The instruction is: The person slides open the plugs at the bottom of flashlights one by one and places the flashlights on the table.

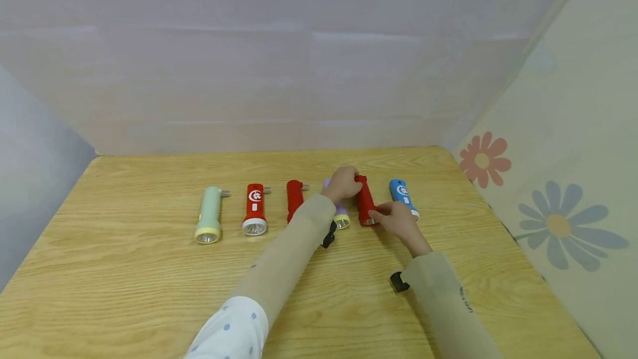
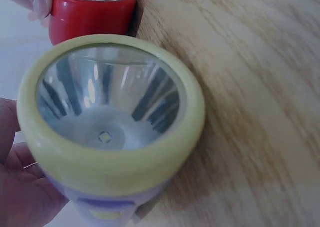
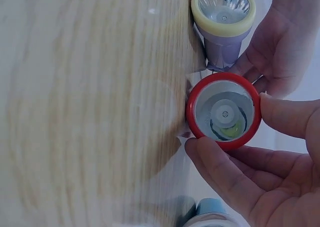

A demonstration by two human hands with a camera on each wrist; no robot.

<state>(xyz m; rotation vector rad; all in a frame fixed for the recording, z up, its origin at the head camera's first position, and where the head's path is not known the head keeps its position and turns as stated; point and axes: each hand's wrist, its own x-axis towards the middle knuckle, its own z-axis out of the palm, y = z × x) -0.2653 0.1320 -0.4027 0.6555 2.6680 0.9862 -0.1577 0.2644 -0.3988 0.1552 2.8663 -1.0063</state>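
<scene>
1. Clearly, the rightmost red flashlight (image 1: 365, 202) was right of the head frame's centre, between a purple flashlight (image 1: 341, 218) and a blue flashlight (image 1: 401, 193).
2. The right hand (image 1: 399, 219) grasped its lens end between thumb and fingers.
3. The left hand (image 1: 343, 183), fingers bent, pinched its tail end.

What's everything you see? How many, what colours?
Green flashlight: one, green and yellow, row's left end
White-rimmed flashlight: one, red, second
Partly covered flashlight: one, red, third
Purple flashlight: one, purple and yellow, fourth
Held flashlight: one, red, fifth
Blue flashlight: one, blue and white, right end
Table: one, wood-brown, underneath
Walls: three, pale, behind and beside
Flowers: two, pink and grey-blue, right wall
Beige sleeves: two, arms
Wrist gadgets: two, black, wrists
Left hand: one, held flashlight's tail
Right hand: one, pinching its rim
</scene>
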